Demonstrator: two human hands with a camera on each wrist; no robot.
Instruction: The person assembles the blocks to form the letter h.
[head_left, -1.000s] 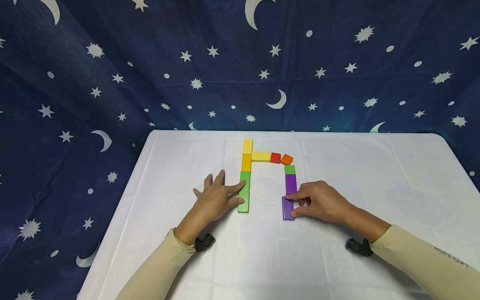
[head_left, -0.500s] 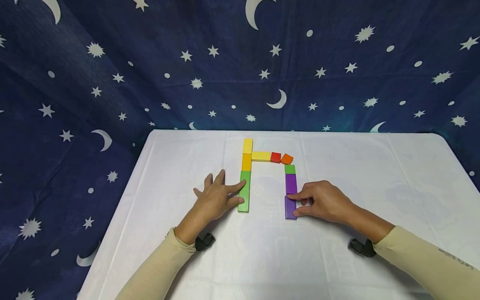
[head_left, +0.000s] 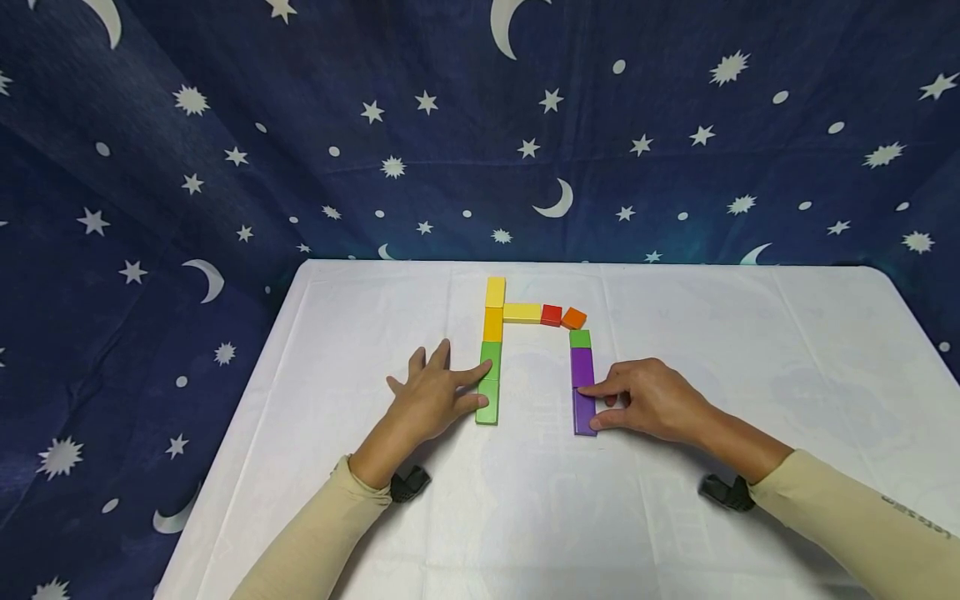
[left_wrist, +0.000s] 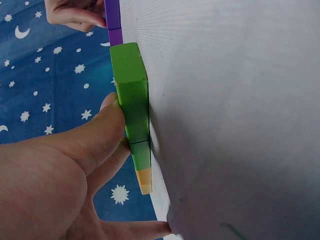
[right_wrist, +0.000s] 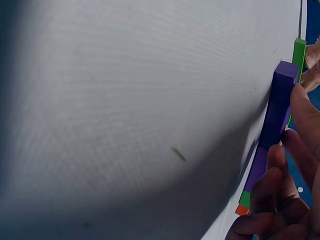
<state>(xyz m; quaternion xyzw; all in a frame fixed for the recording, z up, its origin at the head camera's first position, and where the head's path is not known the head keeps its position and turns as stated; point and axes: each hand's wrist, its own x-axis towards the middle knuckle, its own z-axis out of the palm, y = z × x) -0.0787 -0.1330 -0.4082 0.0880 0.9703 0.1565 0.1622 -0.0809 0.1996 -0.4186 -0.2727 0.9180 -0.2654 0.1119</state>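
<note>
My left hand (head_left: 427,402) has its fingers spread. Its index finger rests on the upper green block (head_left: 491,358) and its thumb on the lower green block (head_left: 487,408). Above these, two yellow blocks (head_left: 492,323) continue the column. My right hand (head_left: 656,402) holds the near purple block (head_left: 584,417) between index finger and thumb, the other fingers curled under. That block lies end to end with another purple block (head_left: 582,367), below a small green block (head_left: 580,338). In the left wrist view the thumb touches the green block (left_wrist: 134,100); the right wrist view shows the purple block (right_wrist: 277,110) under the fingers.
A pale yellow block (head_left: 522,313), a red cube (head_left: 551,315) and a tilted orange cube (head_left: 573,318) bridge the two columns at the top. A white cloth-covered table (head_left: 360,333) lies beneath. A dark blue curtain (head_left: 450,183) with stars and moons hangs behind.
My right hand has slid the near purple block slightly right and away, until it lines up with and meets the other purple block. The left hand has stayed still.
</note>
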